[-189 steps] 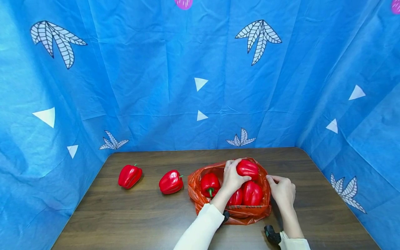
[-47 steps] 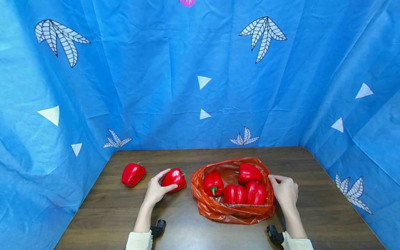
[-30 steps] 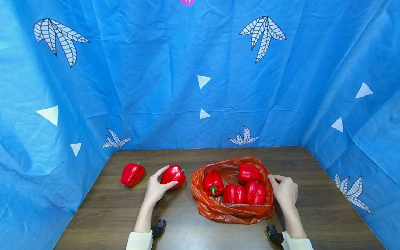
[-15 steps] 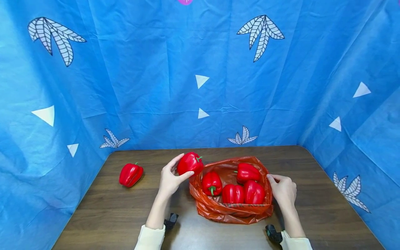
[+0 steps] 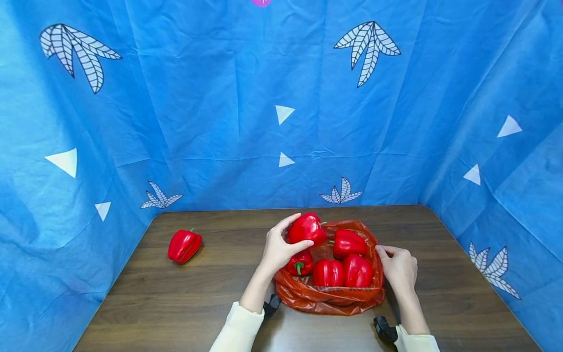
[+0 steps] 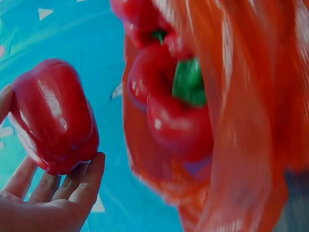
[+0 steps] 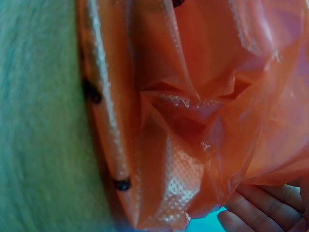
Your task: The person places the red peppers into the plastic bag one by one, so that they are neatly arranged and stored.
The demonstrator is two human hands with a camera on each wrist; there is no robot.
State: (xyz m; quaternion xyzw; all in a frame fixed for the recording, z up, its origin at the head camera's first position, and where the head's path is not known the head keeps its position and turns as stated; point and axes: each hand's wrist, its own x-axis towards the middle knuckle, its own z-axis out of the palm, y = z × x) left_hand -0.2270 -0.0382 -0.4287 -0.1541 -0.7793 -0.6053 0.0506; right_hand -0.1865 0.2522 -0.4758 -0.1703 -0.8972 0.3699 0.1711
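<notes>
My left hand (image 5: 278, 248) grips a red bell pepper (image 5: 307, 229) above the left part of an orange plastic bag (image 5: 334, 302). In the left wrist view the fingers and thumb span that bell pepper (image 6: 55, 116), apart from the bag. Several more red bell peppers (image 5: 358, 271) lie inside the bag; the held one partly hides the leftmost of them (image 5: 300, 264). At the bag's right rim, my right hand (image 5: 400, 268) pinches the plastic between thumb and fingers. The right wrist view shows the bag's crumpled side (image 7: 193, 125) and some of the right fingers (image 7: 263, 208) behind it.
One red bell pepper (image 5: 184, 246) lies on the left side of the brown wooden table (image 5: 176, 308). Blue patterned cloth (image 5: 246, 122) hangs behind the table and along both sides. A small black camera (image 5: 385, 329) is worn at the right wrist.
My left hand has lifted the bell pepper from the table left of the bag and carried it right, over the bag's opening. The right hand stays at the rim.
</notes>
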